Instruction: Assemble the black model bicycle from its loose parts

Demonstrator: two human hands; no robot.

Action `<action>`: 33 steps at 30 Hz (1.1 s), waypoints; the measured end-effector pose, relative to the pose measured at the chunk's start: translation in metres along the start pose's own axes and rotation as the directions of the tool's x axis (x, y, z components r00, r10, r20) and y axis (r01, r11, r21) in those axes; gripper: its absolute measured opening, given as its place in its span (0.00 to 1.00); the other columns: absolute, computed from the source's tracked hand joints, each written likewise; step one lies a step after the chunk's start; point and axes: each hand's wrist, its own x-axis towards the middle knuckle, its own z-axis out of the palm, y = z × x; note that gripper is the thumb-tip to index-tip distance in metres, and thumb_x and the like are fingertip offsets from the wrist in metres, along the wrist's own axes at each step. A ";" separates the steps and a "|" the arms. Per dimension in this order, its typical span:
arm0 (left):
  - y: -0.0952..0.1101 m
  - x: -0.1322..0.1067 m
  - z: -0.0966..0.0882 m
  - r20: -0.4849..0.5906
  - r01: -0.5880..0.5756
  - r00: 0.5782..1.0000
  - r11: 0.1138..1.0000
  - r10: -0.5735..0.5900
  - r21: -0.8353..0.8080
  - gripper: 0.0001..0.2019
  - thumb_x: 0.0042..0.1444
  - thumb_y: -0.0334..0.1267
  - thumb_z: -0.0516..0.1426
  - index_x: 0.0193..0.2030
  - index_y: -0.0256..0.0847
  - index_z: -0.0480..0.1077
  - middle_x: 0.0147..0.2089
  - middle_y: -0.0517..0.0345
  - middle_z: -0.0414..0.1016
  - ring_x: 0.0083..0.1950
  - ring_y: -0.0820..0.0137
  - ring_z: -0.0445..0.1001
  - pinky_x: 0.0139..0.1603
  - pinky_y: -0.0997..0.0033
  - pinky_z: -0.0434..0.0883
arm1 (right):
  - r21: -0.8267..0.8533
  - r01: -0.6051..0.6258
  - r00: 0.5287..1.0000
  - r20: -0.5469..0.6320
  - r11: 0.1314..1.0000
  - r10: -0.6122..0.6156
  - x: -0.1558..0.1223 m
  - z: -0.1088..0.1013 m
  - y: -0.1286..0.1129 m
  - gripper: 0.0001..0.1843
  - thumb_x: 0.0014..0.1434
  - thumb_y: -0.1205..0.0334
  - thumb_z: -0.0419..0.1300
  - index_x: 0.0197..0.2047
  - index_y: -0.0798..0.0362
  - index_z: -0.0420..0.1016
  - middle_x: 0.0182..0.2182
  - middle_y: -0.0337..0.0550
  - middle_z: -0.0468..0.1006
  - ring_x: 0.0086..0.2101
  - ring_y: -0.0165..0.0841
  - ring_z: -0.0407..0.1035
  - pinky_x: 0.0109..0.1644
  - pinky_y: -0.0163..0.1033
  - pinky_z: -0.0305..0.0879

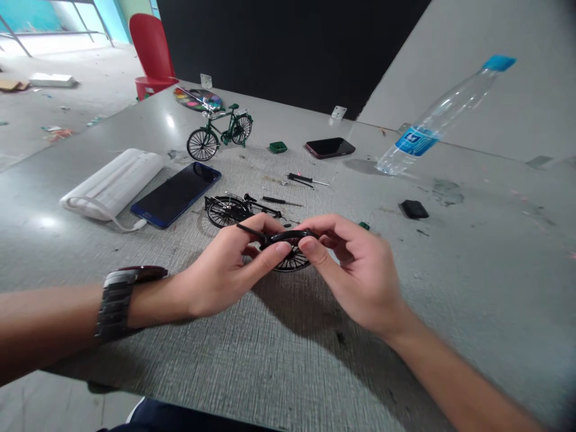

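Gripping a wheel in the fingers of left hand and right hand, above the desk toward its front edge. Just beyond, a black bike; toward the far left corner, a green bike. Toward the far edge, a bottle: blue label, white emblem, lettering unreadable.

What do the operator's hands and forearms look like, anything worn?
Both hands are ungloved. The left hand has a watch at its wrist: dark grey, metallic link band, reddish case edge. The right hand has a bare wrist. No sleeve shows on either forearm.
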 end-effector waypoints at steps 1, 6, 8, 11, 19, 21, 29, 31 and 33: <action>-0.001 0.000 0.000 -0.007 0.014 1.000 1.000 -0.014 0.013 0.13 0.70 0.47 0.56 0.49 0.39 0.71 0.38 0.60 0.73 0.35 0.74 0.72 0.34 0.76 0.74 | 0.024 -0.014 1.000 -0.003 1.000 0.014 0.000 0.000 0.001 0.05 0.66 0.56 0.66 0.43 0.47 0.79 0.36 0.35 0.82 0.34 0.28 0.75 0.36 0.33 0.69; -0.003 0.001 0.000 -0.025 0.025 0.999 1.000 -0.025 -0.006 0.13 0.70 0.46 0.57 0.51 0.39 0.71 0.41 0.59 0.75 0.37 0.74 0.77 0.37 0.77 0.78 | 0.063 -0.048 0.999 -0.012 0.997 0.048 0.000 0.001 -0.001 0.06 0.65 0.56 0.68 0.41 0.48 0.80 0.34 0.35 0.82 0.34 0.28 0.75 0.38 0.33 0.70; -0.003 0.002 0.001 -0.028 0.039 0.999 0.998 -0.041 -0.050 0.14 0.69 0.46 0.58 0.52 0.39 0.72 0.43 0.57 0.77 0.37 0.74 0.79 0.38 0.77 0.80 | 0.047 -0.042 0.999 -0.012 0.998 0.042 0.000 0.000 -0.003 0.07 0.65 0.54 0.67 0.43 0.47 0.80 0.36 0.36 0.82 0.34 0.28 0.76 0.38 0.34 0.71; -0.002 0.004 0.002 -0.032 0.040 0.999 0.992 -0.044 -0.120 0.14 0.69 0.46 0.58 0.51 0.37 0.73 0.45 0.54 0.79 0.39 0.72 0.81 0.39 0.76 0.82 | -0.007 -0.022 1.000 -0.017 1.000 0.022 0.000 -0.004 -0.003 0.11 0.71 0.52 0.59 0.47 0.47 0.81 0.41 0.39 0.83 0.38 0.31 0.77 0.40 0.36 0.73; 0.000 0.005 -0.001 -0.011 0.133 0.991 0.981 -0.136 -0.140 0.21 0.68 0.51 0.58 0.54 0.33 0.73 0.45 0.46 0.81 0.34 0.69 0.83 0.31 0.76 0.80 | -0.574 0.180 0.975 0.214 0.799 -0.066 0.010 -0.018 0.036 0.22 0.72 0.58 0.53 0.66 0.50 0.69 0.66 0.53 0.71 0.67 0.49 0.62 0.70 0.67 0.55; 0.000 0.005 -0.001 0.001 0.130 0.991 0.983 -0.131 -0.133 0.21 0.68 0.51 0.58 0.54 0.33 0.73 0.45 0.47 0.82 0.34 0.69 0.83 0.31 0.76 0.80 | -0.597 0.224 0.954 0.297 0.770 -0.047 0.010 -0.017 0.040 0.20 0.70 0.64 0.53 0.63 0.50 0.71 0.62 0.52 0.76 0.63 0.49 0.67 0.68 0.69 0.56; 0.002 0.006 -0.001 0.005 0.129 0.992 0.981 -0.129 -0.145 0.19 0.68 0.49 0.58 0.51 0.33 0.74 0.47 0.46 0.81 0.32 0.72 0.83 0.30 0.79 0.80 | -0.599 0.197 0.958 0.287 0.776 -0.022 0.011 -0.017 0.031 0.14 0.72 0.64 0.51 0.53 0.53 0.76 0.48 0.52 0.82 0.47 0.46 0.74 0.51 0.54 0.69; 0.002 0.006 -0.001 0.003 0.131 0.991 0.981 -0.132 -0.144 0.19 0.68 0.49 0.58 0.51 0.32 0.74 0.47 0.46 0.81 0.32 0.72 0.83 0.30 0.79 0.80 | -0.599 0.193 0.956 0.292 0.777 -0.013 0.011 -0.018 0.033 0.13 0.72 0.64 0.51 0.51 0.53 0.75 0.46 0.51 0.82 0.46 0.46 0.73 0.50 0.53 0.68; 0.001 0.006 0.000 -0.002 0.132 0.991 0.980 -0.134 -0.150 0.19 0.68 0.49 0.58 0.51 0.32 0.74 0.46 0.46 0.81 0.32 0.71 0.83 0.29 0.79 0.80 | -0.605 0.196 0.959 0.283 0.772 -0.023 0.011 -0.019 0.036 0.11 0.72 0.65 0.52 0.49 0.52 0.75 0.44 0.51 0.82 0.45 0.45 0.73 0.50 0.52 0.67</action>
